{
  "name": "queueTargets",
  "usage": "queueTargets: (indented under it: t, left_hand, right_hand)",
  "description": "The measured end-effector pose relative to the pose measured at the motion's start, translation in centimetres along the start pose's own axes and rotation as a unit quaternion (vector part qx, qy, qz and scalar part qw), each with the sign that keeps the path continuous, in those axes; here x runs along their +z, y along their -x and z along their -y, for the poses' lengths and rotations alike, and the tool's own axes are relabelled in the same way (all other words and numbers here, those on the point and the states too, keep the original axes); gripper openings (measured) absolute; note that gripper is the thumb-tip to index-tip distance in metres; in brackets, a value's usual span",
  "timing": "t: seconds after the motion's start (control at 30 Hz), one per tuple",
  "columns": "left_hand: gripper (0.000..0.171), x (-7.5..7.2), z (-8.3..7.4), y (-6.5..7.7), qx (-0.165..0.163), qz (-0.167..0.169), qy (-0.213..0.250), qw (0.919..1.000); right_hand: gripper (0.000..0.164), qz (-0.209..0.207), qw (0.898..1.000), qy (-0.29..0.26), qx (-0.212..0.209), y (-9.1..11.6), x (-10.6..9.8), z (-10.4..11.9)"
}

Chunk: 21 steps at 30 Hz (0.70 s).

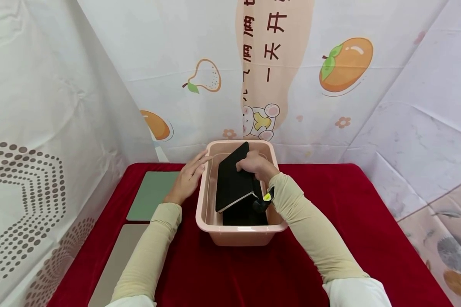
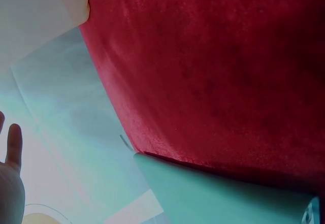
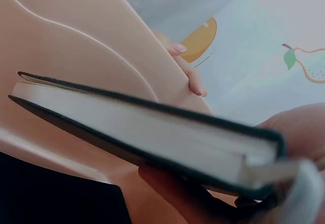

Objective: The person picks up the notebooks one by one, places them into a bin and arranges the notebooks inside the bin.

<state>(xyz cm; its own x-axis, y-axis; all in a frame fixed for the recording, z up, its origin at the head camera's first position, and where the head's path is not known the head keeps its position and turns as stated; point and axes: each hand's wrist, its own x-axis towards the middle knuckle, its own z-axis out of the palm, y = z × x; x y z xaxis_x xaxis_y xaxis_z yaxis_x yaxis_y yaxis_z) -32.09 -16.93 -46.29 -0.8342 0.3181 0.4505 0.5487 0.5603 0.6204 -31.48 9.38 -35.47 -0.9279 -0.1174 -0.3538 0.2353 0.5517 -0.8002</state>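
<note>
My right hand (image 1: 255, 164) grips a black hardcover notebook (image 1: 234, 181) near its upper right edge, thumb on the cover. The notebook is tilted inside a pink plastic basin (image 1: 243, 229). In the right wrist view its white page edges (image 3: 137, 127) face the camera, with a pale ribbon (image 3: 299, 188) at the near end. Beneath it, another black item (image 1: 246, 216) lies flat on the basin floor, partly covered. My left hand (image 1: 188, 179) rests on the basin's left rim, fingers extended; its fingertips (image 3: 195, 84) show over that rim in the right wrist view.
A flat green item (image 1: 146, 198) lies left of the basin, with a grey-beige one (image 1: 117, 260) nearer me, partly behind my left sleeve. Red cloth (image 1: 319, 204) covers the table. A printed curtain (image 1: 215, 42) hangs close behind the basin.
</note>
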Motion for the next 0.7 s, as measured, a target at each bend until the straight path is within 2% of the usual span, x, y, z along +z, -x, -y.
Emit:
queueTargets:
  t: [0.07,0.17,0.4,0.7]
  left_hand:
    - [0.043,0.1,0.0,-0.1,0.004,-0.003,0.002,1.0000]
    - [0.041,0.1,0.1,-0.1,0.008,-0.007,0.001,0.9999]
    - [0.039,0.0,0.1,-0.1,0.011,-0.009,-0.001,0.9999]
    - [0.039,0.0,0.1,-0.2,0.021,-0.017,-0.001,0.9996]
  right_hand:
    - [0.050,-0.002,1.000,0.013,0.004,-0.1,0.1,-0.1]
    - [0.049,0.002,1.000,0.031,0.005,-0.1,0.2,-0.3]
    - [0.063,0.042,0.999,0.013,0.014,-0.3,0.7,-0.8]
    - [0.065,0.045,0.998,0.044,0.018,-0.8,1.0,-1.3]
